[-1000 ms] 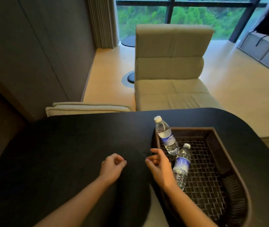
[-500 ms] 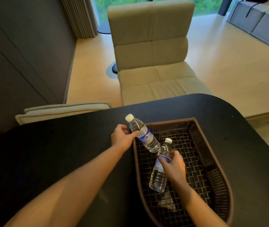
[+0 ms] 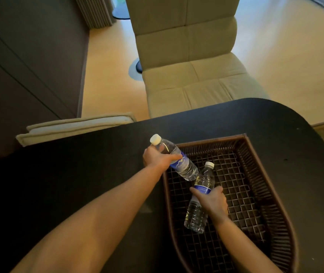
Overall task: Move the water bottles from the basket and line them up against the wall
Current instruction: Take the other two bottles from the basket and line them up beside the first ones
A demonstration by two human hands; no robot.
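A dark woven basket [image 3: 259, 166] sits on the right part of a black table [image 3: 78, 184], its far rim short of the table's curved far edge and its left wall running beside a wide bare stretch of tabletop that reaches toward the dark wall [image 3: 25, 62] on the left. Beyond the table's far edge stand a beige chair [image 3: 186, 56] and, lower left, the top of a second cushioned seat [image 3: 74, 126] tucked against the table — past them the pale floor lies open. The left hand [image 3: 156, 157] reaches across the basket's far-left corner, fingers wrapped around the upper body of one water bottle [image 3: 184, 164] just below its white cap; this bottle tilts with its cap out over the table and its base over the mesh inside the basket. The right hand [image 3: 213, 200] comes in low over the basket, its forearm crossing the near rim, and is closed around the middle of a second water bottle [image 3: 196, 215] at the blue label. That bottle lies slanted within the basket — cap pointing away, base toward the person — and its shoulder sits just beside the first bottle's base.
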